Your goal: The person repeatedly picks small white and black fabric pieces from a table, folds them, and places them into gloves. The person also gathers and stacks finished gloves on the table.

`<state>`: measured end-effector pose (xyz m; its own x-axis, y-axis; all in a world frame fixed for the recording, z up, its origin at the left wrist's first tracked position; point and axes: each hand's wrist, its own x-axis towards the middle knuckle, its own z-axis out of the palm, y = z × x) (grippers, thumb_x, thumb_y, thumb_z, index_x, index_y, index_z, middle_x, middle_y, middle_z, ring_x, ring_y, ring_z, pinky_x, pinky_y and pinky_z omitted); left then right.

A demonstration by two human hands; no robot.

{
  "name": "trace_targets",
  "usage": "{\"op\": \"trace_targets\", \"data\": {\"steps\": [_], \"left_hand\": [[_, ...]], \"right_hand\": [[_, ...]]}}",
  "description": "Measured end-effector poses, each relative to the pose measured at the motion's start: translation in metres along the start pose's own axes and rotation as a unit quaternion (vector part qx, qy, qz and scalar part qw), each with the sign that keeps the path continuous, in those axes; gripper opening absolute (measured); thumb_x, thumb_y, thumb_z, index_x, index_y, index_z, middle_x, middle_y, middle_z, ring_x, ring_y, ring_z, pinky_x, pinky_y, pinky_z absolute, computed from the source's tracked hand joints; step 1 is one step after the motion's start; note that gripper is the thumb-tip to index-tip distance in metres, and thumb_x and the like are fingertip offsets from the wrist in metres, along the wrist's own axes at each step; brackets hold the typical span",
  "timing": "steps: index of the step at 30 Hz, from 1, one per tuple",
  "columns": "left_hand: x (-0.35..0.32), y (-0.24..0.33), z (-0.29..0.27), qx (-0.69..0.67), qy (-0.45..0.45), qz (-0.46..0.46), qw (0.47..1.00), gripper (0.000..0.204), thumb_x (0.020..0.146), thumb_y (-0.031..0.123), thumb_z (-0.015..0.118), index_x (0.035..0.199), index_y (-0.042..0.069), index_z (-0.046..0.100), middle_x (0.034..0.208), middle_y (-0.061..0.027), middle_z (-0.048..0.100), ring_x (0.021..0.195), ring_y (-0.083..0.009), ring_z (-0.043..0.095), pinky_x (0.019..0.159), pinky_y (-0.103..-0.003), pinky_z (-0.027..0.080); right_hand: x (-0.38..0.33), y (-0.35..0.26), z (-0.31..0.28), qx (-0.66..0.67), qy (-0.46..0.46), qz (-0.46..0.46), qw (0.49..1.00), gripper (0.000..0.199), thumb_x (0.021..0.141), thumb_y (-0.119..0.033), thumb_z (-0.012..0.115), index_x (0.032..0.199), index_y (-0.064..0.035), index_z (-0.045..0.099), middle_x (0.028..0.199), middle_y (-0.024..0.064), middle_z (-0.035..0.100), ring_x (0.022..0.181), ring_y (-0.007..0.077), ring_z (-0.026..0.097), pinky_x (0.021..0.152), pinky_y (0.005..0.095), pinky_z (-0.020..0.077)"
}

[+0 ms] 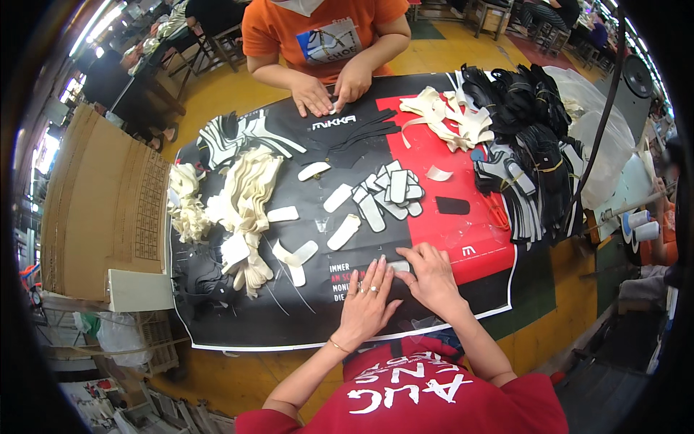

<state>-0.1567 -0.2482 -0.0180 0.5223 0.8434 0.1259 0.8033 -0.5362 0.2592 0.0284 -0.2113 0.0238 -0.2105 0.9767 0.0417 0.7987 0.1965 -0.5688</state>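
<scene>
Near the front edge of the table, a small white oblong fabric piece (398, 266) lies between my hands. My left hand (367, 298) rests with its fingers stretched out, fingertips at the left end of that piece; it wears a ring. My right hand (431, 281) has its thumb and forefinger bent around the piece's right side. Just beyond my hands is a heap of white oblong pieces with dark edging (390, 194). A loose cream piece (343, 232) and overlapping white pieces (296, 258) lie to the left.
Across the table (303, 318) a person in orange works with both hands (325, 94) on a small white piece. Cream fabric bundles (249, 192) lie left; black strip bundles (531, 145) and cream cutouts (448, 119) lie right. A cardboard box (108, 210) stands at the left edge.
</scene>
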Motion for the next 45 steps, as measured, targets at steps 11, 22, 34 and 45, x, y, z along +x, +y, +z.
{"op": "trace_targets", "data": {"steps": [11, 22, 34, 45], "left_hand": [[-0.031, -0.002, -0.006, -0.120, 0.098, -0.163, 0.974, 0.076, 0.087, 0.033, 0.073, 0.149, 0.004, 0.040, 0.155, -0.0299, 0.030, 0.146, -0.0431, 0.028, 0.117, -0.058, 0.017], [-0.031, -0.034, -0.026, -0.074, 0.150, -0.218, 0.962, 0.059, 0.086, 0.019, 0.073, 0.140, 0.006, 0.051, 0.156, -0.0261, 0.032, 0.147, -0.0404, 0.028, 0.120, -0.057, 0.010], [-0.021, -0.098, -0.049, 0.017, 0.185, -0.279, 0.942, 0.041, 0.091, 0.019, 0.068, 0.129, 0.006, 0.060, 0.150, -0.0213, 0.041, 0.145, -0.0389, 0.032, 0.119, -0.060, 0.009], [-0.008, -0.081, -0.067, -0.091, 0.247, -0.189, 0.946, 0.013, 0.084, 0.006, 0.073, 0.095, 0.010, 0.069, 0.116, -0.0075, 0.070, 0.117, -0.0293, 0.062, 0.116, -0.052, 0.025]], "right_hand": [[0.043, -0.013, -0.026, 0.243, -0.044, 0.105, 0.963, 0.026, 0.085, -0.015, 0.075, 0.104, -0.0002, 0.065, 0.095, 0.0101, 0.069, 0.077, 0.0204, 0.065, 0.068, 0.0333, 0.0497], [0.049, 0.043, -0.032, -0.216, 0.087, 0.100, 0.967, 0.047, 0.097, -0.032, 0.060, 0.126, 0.0040, 0.061, 0.138, 0.0218, 0.055, 0.129, 0.0330, 0.051, 0.115, 0.0478, 0.0296], [-0.017, -0.051, 0.038, -0.151, -0.033, -0.078, 0.985, 0.059, 0.093, -0.044, 0.062, 0.133, -0.0010, 0.057, 0.147, 0.0219, 0.046, 0.139, 0.0335, 0.040, 0.111, 0.0591, 0.0259], [0.007, -0.059, 0.005, 0.012, 0.041, -0.111, 0.993, 0.050, 0.089, -0.026, 0.071, 0.134, -0.0083, 0.058, 0.148, 0.0212, 0.043, 0.137, 0.0366, 0.041, 0.110, 0.0514, 0.0318]]}}
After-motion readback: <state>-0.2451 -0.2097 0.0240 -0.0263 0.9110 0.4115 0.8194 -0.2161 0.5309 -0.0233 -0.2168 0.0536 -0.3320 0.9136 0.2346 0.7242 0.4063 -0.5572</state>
